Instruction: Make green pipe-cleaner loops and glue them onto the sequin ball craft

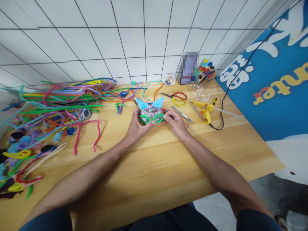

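Between my two hands, at the middle of the wooden table, is a round craft ball [151,112] with a mottled grey-purple front. Two light blue pointed ears rise from its top, and green pipe-cleaner loops ring its eye area. My left hand [138,123] wraps around its left side, thumb along the lower edge. My right hand [175,121] pinches at its right edge by the green loop, thumb and forefinger together. The hidden back of the ball cannot be made out. Just right of my right hand lies a utility knife [182,114].
Scissors [176,98] with red and yellow handles lie behind the knife. A yellow glue gun [205,110] with a cord is at the right. Many pipe cleaners [62,96] heap at the left. Clear plastic half-balls [202,94] and a propped blurred screen [189,68] stand by the tiled wall.
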A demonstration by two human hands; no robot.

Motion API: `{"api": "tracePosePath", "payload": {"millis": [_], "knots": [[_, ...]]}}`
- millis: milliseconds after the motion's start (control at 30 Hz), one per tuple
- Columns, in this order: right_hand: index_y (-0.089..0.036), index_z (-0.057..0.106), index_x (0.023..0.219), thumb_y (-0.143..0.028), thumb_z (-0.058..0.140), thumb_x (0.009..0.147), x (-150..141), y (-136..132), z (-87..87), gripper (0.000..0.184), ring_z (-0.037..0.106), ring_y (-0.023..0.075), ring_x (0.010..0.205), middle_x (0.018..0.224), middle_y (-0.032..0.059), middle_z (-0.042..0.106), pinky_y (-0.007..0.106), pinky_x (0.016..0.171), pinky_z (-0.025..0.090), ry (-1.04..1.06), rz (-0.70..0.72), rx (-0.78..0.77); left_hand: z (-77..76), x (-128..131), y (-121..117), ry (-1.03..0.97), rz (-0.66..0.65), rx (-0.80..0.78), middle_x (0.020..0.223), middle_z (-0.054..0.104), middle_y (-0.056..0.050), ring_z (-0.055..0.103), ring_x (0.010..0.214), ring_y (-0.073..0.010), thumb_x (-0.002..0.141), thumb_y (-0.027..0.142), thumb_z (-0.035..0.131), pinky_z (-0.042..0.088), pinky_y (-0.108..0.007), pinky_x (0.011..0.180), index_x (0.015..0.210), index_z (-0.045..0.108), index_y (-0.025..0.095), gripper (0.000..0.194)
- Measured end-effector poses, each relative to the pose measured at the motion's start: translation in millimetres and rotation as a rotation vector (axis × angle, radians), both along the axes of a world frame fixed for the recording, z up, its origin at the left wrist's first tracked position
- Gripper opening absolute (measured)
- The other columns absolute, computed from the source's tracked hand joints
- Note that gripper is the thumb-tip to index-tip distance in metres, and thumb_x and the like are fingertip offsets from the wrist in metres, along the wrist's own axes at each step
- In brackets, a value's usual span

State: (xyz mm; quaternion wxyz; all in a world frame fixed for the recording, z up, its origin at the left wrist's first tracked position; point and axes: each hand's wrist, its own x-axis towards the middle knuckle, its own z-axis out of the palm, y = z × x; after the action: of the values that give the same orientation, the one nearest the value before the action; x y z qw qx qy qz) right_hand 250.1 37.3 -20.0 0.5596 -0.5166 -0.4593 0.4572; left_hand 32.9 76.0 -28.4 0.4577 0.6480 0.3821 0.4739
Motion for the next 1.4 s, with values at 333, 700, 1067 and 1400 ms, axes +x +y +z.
{"api": "tracePosePath", "payload": {"millis": [333,700,1067,1400], "knots": [[-0.026,0.068,0.082,-0.074,0.088,0.080,-1,1,0.6,0.052,0.067,0.0181,0.074,0.082,-0.0010,0.074,0.035,0.078,0.054,-0.013,-0.013,0.000,-1.7,-1,1,-0.005,-0.008,-0.014,0.150,0.065,-0.013,0.068,0.139,-0.0330,0.081,0.060,0.095,0.056,-0.055,0.122,0.148,0.050,0.027,0.087],[-0.026,0.068,0.084,-0.063,0.093,0.077,-10,-8,15.8,0.046,0.062,0.0159,0.073,0.081,-0.0025,0.069,0.033,0.076,0.053,0.104,-0.090,0.049,6.1,-6,1,-0.025,-0.067,0.021,0.146,0.067,-0.010,0.069,0.134,-0.0313,0.083,0.069,0.092,0.060,-0.051,0.115,0.142,0.053,0.030,0.081],[-0.026,0.068,0.089,-0.054,0.101,0.068,-21,-15,28.8,0.049,0.058,0.0136,0.072,0.078,-0.0056,0.064,0.029,0.071,0.053,0.316,-0.125,0.075,-0.9,-16,3,-0.124,-0.154,0.002,0.145,0.065,-0.008,0.065,0.136,-0.0287,0.085,0.061,0.093,0.055,-0.043,0.115,0.145,0.057,0.031,0.077],[-0.026,0.068,0.091,-0.051,0.103,0.065,-22,-13,27.7,0.050,0.056,0.0123,0.072,0.083,-0.0053,0.065,0.029,0.072,0.052,0.414,-0.061,0.055,6.3,-18,6,-0.202,-0.252,-0.159,0.153,0.067,-0.009,0.063,0.145,-0.0322,0.081,0.054,0.097,0.051,-0.046,0.124,0.151,0.059,0.032,0.083]]}}
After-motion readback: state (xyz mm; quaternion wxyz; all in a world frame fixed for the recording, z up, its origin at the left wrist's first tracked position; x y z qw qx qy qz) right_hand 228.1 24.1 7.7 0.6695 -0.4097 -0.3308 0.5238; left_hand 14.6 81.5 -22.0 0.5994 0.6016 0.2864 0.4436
